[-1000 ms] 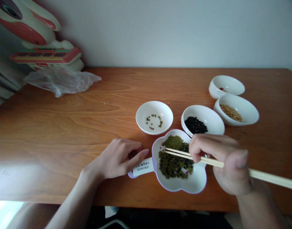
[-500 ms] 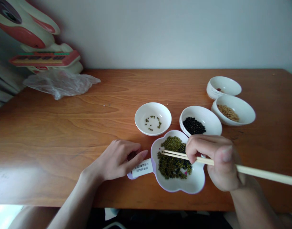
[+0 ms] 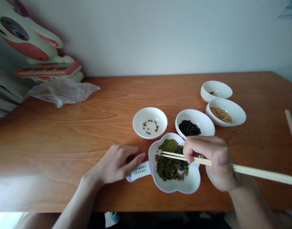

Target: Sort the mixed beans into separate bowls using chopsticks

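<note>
A flower-shaped white dish [image 3: 193,181] with a purple rim and a labelled handle holds green mung beans [image 3: 169,145] mixed with black beans and a few pink bits. My left hand [image 3: 120,162] is closed around the handle, thumb along the label. In my right hand [image 3: 214,159] is a pair of wooden chopsticks [image 3: 260,172], their tips a little apart among the beans at the dish's left side. Whether the tips pinch a bean is too small to tell. Just behind the dish sits a white bowl [image 3: 137,128] with several small green beans.
Another bowl [image 3: 209,127] contains black beans, and a bowl [image 3: 238,117] beyond it has tan beans. The farthest bowl [image 3: 223,90] has a few reddish pieces. A plastic bag [image 3: 64,92] and toy keyboard figure [image 3: 50,70] stand back left; a pale strip [image 3: 291,128] lies right.
The view has shifted slightly, so everything sits a little lower and the right-hand things appear farther left. Both hands keep their holds; the chopstick tips stay in the same part of the dish.
</note>
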`<state>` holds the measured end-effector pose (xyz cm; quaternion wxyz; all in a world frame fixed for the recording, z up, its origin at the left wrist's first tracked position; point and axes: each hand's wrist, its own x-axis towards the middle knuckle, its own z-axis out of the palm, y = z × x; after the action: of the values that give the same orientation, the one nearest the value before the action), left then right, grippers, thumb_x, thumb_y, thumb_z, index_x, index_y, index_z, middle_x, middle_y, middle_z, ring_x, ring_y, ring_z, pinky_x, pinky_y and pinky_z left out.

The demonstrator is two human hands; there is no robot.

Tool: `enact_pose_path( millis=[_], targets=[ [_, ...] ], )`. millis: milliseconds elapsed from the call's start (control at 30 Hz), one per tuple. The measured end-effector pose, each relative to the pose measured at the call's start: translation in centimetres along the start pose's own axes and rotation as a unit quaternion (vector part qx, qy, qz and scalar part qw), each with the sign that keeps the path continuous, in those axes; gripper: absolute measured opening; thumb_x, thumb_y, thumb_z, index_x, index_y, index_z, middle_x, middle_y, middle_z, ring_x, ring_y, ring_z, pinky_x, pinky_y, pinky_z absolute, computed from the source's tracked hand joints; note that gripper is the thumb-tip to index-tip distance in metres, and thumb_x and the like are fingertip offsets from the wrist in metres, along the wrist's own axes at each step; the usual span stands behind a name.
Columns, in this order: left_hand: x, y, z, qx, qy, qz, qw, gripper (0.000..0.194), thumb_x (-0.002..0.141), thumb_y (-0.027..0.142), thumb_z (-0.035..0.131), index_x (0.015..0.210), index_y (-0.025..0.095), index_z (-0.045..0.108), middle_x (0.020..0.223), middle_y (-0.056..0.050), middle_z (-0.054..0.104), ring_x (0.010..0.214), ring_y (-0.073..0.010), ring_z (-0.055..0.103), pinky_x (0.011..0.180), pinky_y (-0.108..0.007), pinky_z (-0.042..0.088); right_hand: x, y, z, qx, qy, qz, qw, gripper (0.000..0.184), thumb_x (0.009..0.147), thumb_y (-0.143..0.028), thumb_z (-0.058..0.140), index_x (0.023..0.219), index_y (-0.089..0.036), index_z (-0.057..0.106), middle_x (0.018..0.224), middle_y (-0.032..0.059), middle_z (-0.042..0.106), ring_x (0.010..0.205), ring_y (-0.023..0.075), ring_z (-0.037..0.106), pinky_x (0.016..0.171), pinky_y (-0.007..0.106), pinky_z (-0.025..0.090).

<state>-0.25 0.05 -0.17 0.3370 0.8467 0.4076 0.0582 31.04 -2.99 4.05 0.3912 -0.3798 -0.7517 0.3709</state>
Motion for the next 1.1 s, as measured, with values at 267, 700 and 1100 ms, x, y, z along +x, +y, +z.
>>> enact_pose_path(
  millis=[267,700,1100],
  targets=[
    [0.03,-0.2,0.1,0.01,0.0,-0.011,1.0,0.051,0.116,0.051,0.042,0.079,0.019,0.059,0.071,0.001,0.062,0.062,-0.0126,0.052,0.063,-0.031,0.033,0.12,0.05,0.24,-0.025,-0.038,-0.016,0.999,0.073,0.11,-0.074,0.015,0.073,-0.022,0.051,0.067,-0.0003,0.058,0.059,0.0142,0.051,0.058,0.033,0.035],
    [-0.09,-0.37,0.14,0.011,-0.003,-0.011,1.0,0.052,0.116,0.052,0.041,0.079,0.019,0.057,0.072,0.001,0.062,0.062,-0.0126,0.051,0.063,-0.032,0.032,0.29,0.21,0.6,-0.028,-0.011,-0.018,0.999,0.071,0.113,-0.068,0.019,0.071,-0.021,0.054,0.064,-0.0015,0.057,0.057,0.0119,0.049,0.058,0.031,0.034],
    [-0.21,-0.32,0.15,0.012,0.003,-0.001,1.0,0.051,0.116,0.049,0.043,0.076,0.019,0.051,0.07,0.002,0.058,0.061,-0.0119,0.047,0.061,-0.033,0.028,-0.46,-0.36,0.41,0.044,0.159,-0.018,0.986,0.081,0.106,-0.081,0.024,0.066,-0.025,0.066,0.061,0.0024,0.063,0.059,0.0193,0.058,0.057,0.037,0.036]
  ],
)
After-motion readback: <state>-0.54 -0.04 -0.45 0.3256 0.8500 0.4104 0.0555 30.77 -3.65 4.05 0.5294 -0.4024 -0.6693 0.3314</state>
